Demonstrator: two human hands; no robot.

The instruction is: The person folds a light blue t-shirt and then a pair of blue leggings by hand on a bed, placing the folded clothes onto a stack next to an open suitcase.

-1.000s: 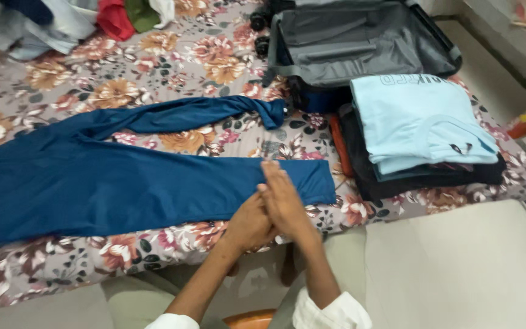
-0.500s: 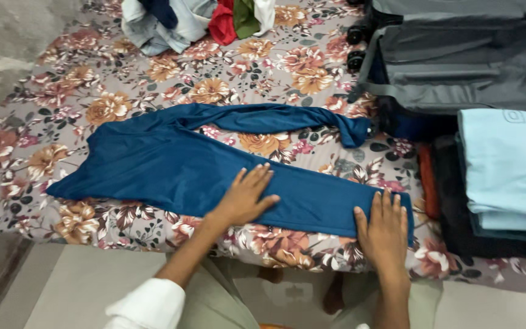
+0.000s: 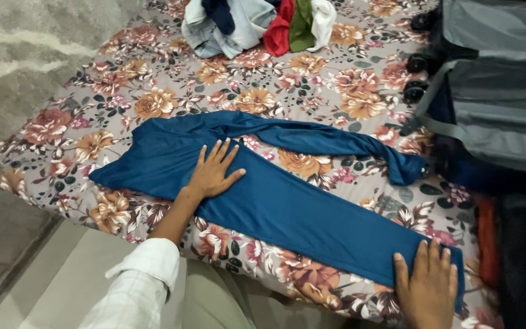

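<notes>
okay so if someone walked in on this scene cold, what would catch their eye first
Most likely the blue trousers, spread flat across the flowered bedsheet, with the left hand pressed open near the waist end and the right hand flat on the cuff of the near leg. Next, the open grey suitcase at the right, and the heap of mixed clothes at the far edge of the bed.

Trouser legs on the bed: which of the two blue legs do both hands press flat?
The near leg, straight along the bed's front edge. The left hand lies near its hip, the right hand on its cuff. The far leg lies untouched.
</notes>
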